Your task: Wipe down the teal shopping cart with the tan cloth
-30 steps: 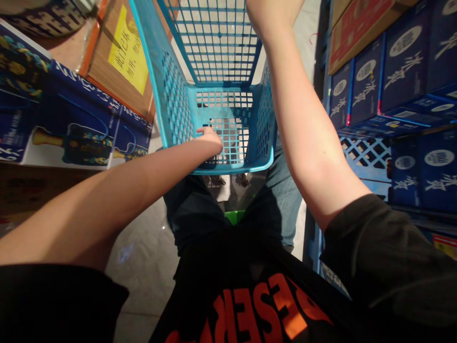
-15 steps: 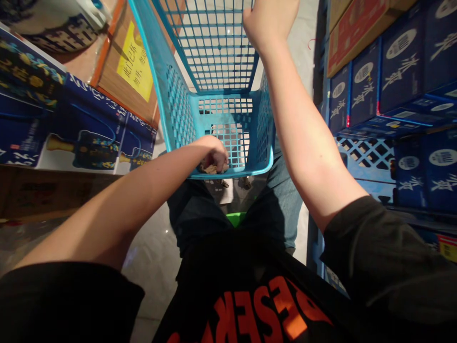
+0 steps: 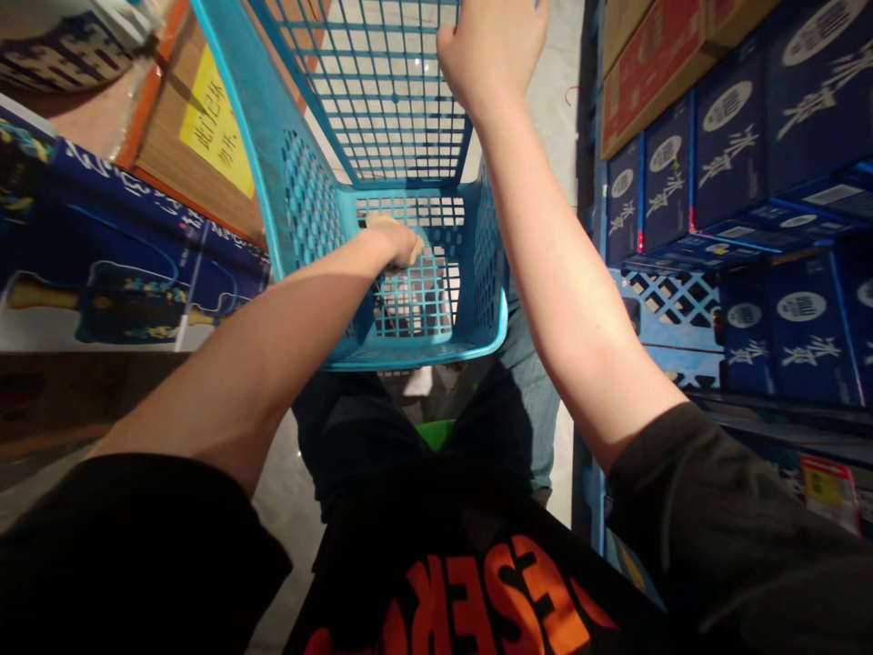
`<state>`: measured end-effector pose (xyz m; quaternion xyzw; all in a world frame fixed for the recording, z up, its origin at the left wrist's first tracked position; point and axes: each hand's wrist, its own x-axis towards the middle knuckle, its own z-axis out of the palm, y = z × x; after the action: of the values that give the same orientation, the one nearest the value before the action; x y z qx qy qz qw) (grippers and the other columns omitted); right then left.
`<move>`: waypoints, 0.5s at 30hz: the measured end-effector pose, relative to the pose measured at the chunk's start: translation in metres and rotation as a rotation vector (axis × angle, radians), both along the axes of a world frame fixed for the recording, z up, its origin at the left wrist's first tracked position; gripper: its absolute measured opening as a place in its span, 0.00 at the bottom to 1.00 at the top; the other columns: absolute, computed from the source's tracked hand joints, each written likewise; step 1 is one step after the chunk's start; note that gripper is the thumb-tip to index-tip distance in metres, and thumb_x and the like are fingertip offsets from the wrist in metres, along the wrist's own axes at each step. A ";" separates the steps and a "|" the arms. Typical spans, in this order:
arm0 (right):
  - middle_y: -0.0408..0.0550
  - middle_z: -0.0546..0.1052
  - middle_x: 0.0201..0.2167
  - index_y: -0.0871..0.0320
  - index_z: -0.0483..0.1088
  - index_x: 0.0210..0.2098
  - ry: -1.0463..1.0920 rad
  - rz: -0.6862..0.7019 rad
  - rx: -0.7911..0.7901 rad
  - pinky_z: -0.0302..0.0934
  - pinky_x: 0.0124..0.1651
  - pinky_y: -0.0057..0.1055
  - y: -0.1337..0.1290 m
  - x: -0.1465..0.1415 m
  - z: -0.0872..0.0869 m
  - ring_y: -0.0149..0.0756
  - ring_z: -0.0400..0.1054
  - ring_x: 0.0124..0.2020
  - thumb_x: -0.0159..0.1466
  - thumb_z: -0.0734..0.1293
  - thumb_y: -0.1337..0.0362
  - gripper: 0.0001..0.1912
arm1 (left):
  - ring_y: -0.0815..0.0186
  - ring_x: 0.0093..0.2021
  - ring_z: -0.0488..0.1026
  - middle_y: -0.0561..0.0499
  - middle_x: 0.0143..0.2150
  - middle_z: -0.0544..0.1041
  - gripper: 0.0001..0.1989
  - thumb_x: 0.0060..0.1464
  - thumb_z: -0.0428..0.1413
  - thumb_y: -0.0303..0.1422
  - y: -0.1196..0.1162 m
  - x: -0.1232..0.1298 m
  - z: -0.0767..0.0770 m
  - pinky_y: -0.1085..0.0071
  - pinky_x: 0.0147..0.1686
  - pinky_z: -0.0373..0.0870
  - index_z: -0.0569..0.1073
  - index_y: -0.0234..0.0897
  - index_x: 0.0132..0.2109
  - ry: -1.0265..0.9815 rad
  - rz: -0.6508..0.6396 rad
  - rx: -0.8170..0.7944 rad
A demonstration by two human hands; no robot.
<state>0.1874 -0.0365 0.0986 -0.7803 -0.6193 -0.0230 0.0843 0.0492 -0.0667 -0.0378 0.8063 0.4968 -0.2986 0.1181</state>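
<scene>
1. The blue mesh basket point(image 3: 423, 353) stood before the person's jeans point(image 3: 528, 409).
2. The left hand point(image 3: 396, 244) was inside the basket, fingers bent; whether they held anything could not be told.
3. The right hand point(image 3: 496, 45) was at the basket's far right corner, fingertips hidden, so whether they gripped it could not be told.
4. Pale floor point(image 3: 557, 155) showed beyond the basket.
5. Left of the basket were navy gift boxes point(image 3: 143, 209) and a yellow handwritten sign point(image 3: 216, 118).
6. Right of the basket, navy cartons point(image 3: 729, 136) were stacked.
</scene>
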 end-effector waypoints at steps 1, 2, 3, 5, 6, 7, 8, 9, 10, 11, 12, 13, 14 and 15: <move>0.53 0.62 0.86 0.59 0.58 0.86 0.001 0.010 0.000 0.42 0.88 0.53 0.001 0.001 -0.001 0.51 0.51 0.88 0.78 0.60 0.68 0.38 | 0.36 0.72 0.75 0.41 0.60 0.87 0.26 0.63 0.67 0.31 -0.006 0.004 -0.002 0.44 0.71 0.71 0.84 0.38 0.68 0.045 -0.010 -0.074; 0.54 0.63 0.85 0.59 0.59 0.86 0.002 0.021 0.002 0.41 0.88 0.53 0.002 0.001 -0.002 0.51 0.52 0.87 0.78 0.59 0.68 0.38 | 0.35 0.71 0.76 0.39 0.59 0.87 0.26 0.60 0.69 0.30 -0.011 0.008 -0.005 0.45 0.71 0.71 0.85 0.34 0.65 0.060 -0.046 -0.156; 0.55 0.63 0.85 0.59 0.59 0.86 0.004 0.026 0.006 0.40 0.88 0.53 0.003 0.002 -0.003 0.51 0.52 0.87 0.78 0.59 0.67 0.37 | 0.35 0.68 0.78 0.36 0.57 0.88 0.26 0.58 0.70 0.29 -0.017 0.010 -0.006 0.46 0.70 0.73 0.86 0.30 0.64 0.058 -0.064 -0.231; 0.55 0.65 0.84 0.58 0.62 0.85 0.013 0.016 0.034 0.41 0.87 0.52 0.003 0.002 -0.005 0.51 0.54 0.87 0.79 0.60 0.66 0.36 | 0.36 0.62 0.82 0.33 0.54 0.89 0.26 0.56 0.70 0.27 -0.027 0.012 -0.007 0.50 0.65 0.77 0.86 0.25 0.62 0.009 -0.088 -0.349; 0.55 0.66 0.84 0.58 0.64 0.84 0.019 0.005 0.052 0.42 0.87 0.51 0.003 0.002 -0.005 0.51 0.54 0.87 0.79 0.61 0.65 0.35 | 0.39 0.59 0.84 0.35 0.53 0.89 0.26 0.56 0.69 0.27 -0.033 0.012 -0.007 0.53 0.61 0.79 0.86 0.27 0.62 -0.022 -0.092 -0.396; 0.54 0.66 0.84 0.57 0.65 0.83 0.025 -0.005 0.067 0.44 0.87 0.51 0.002 0.001 -0.005 0.51 0.54 0.87 0.80 0.62 0.65 0.34 | 0.41 0.56 0.86 0.37 0.52 0.90 0.26 0.56 0.69 0.27 -0.041 0.013 -0.007 0.56 0.58 0.80 0.87 0.31 0.62 -0.053 -0.093 -0.452; 0.54 0.66 0.84 0.57 0.66 0.82 0.030 -0.013 0.080 0.45 0.86 0.51 0.002 0.001 -0.005 0.52 0.55 0.86 0.80 0.63 0.65 0.33 | 0.43 0.52 0.87 0.39 0.50 0.90 0.26 0.55 0.68 0.27 -0.049 0.013 -0.006 0.58 0.54 0.81 0.87 0.34 0.61 -0.077 -0.091 -0.527; 0.54 0.67 0.83 0.57 0.67 0.82 0.034 -0.012 0.086 0.46 0.86 0.51 0.001 0.001 -0.005 0.52 0.55 0.86 0.79 0.64 0.66 0.33 | 0.46 0.49 0.88 0.41 0.48 0.90 0.27 0.54 0.68 0.27 -0.056 0.015 -0.005 0.59 0.50 0.82 0.87 0.36 0.62 -0.100 -0.079 -0.614; 0.54 0.67 0.83 0.57 0.67 0.82 0.036 -0.007 0.085 0.45 0.86 0.52 0.000 0.000 -0.005 0.53 0.55 0.86 0.79 0.64 0.67 0.33 | 0.47 0.47 0.88 0.42 0.48 0.90 0.29 0.53 0.68 0.28 -0.063 0.016 -0.004 0.60 0.47 0.83 0.86 0.38 0.63 -0.126 -0.053 -0.715; 0.54 0.67 0.83 0.57 0.67 0.82 0.038 -0.005 0.081 0.45 0.86 0.53 0.000 0.000 -0.005 0.53 0.55 0.86 0.79 0.64 0.67 0.34 | 0.48 0.46 0.88 0.43 0.48 0.90 0.30 0.52 0.68 0.28 -0.067 0.018 -0.004 0.61 0.45 0.83 0.86 0.38 0.63 -0.141 -0.036 -0.779; 0.55 0.67 0.83 0.57 0.66 0.82 0.040 -0.005 0.078 0.44 0.87 0.54 0.000 0.000 -0.005 0.54 0.55 0.86 0.79 0.64 0.68 0.34 | 0.49 0.46 0.87 0.43 0.48 0.90 0.30 0.52 0.67 0.28 -0.069 0.019 -0.003 0.62 0.44 0.82 0.86 0.39 0.63 -0.148 -0.024 -0.805; 0.55 0.67 0.83 0.57 0.66 0.82 0.042 -0.006 0.076 0.44 0.87 0.54 0.000 0.000 -0.005 0.54 0.55 0.86 0.79 0.64 0.68 0.34 | 0.49 0.47 0.87 0.44 0.48 0.90 0.30 0.52 0.67 0.28 -0.067 0.020 -0.002 0.63 0.45 0.82 0.86 0.39 0.63 -0.149 -0.018 -0.783; 0.56 0.67 0.83 0.58 0.67 0.82 0.044 -0.005 0.078 0.44 0.87 0.54 0.001 0.000 -0.005 0.53 0.56 0.86 0.79 0.64 0.67 0.33 | 0.49 0.49 0.87 0.44 0.47 0.90 0.30 0.52 0.67 0.29 -0.061 0.020 -0.001 0.64 0.46 0.82 0.86 0.40 0.63 -0.154 -0.021 -0.713; 0.56 0.68 0.82 0.58 0.67 0.82 0.045 -0.004 0.082 0.44 0.86 0.53 0.002 0.000 -0.005 0.53 0.57 0.86 0.80 0.63 0.66 0.33 | 0.48 0.51 0.87 0.45 0.47 0.90 0.29 0.53 0.66 0.29 -0.053 0.019 0.000 0.64 0.47 0.82 0.87 0.40 0.63 -0.169 -0.026 -0.606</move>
<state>0.1873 -0.0346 0.0935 -0.7777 -0.6142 -0.0309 0.1302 0.0686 -0.1195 -0.0380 0.7626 0.3631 -0.3663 0.3903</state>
